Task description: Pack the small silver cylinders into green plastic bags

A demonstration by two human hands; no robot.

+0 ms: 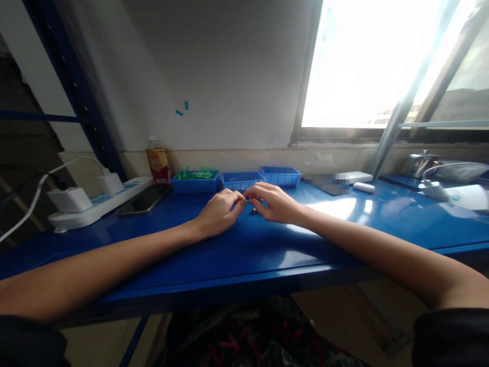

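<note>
- Nearest: patterned clothing on the lap [237, 336], then the front of the blue table [244, 257]. Both forearms reach over that edge.
- Left hand [218, 213]: thumb and forefinger pinched together at the tips, apparently on a small part [246, 200]. Too tiny and blurred to identify.
- Right hand [275, 203]: fingers bent, forefinger and thumb tips meeting the left hand's tips at that same part. Can't tell if it actually grips it or just steadies it.
- Part location: between the two hands' fingertips, just above the tabletop, in front of the middle bin.
- Loose dark pieces [254, 211]: on the table under the right hand's fingers. Exact count hidden.
- Status, my read: mid-handling. Part is in the fingers, not put down. Loose pieces lie outside the bins, so those look undone. No finished item that I can make out.
- Behind the hands, three blue bins in a row: left bin [195, 186] holds green packets [194, 174]; middle bin [241, 181] and right bin [280, 177], contents not readable at this angle. Can't judge output from them.
- Left of bins: phone [145, 200] lying flat, power strip [101, 203] with adapters plugged in.
- Far: drink carton [158, 163] near the wall.
</note>
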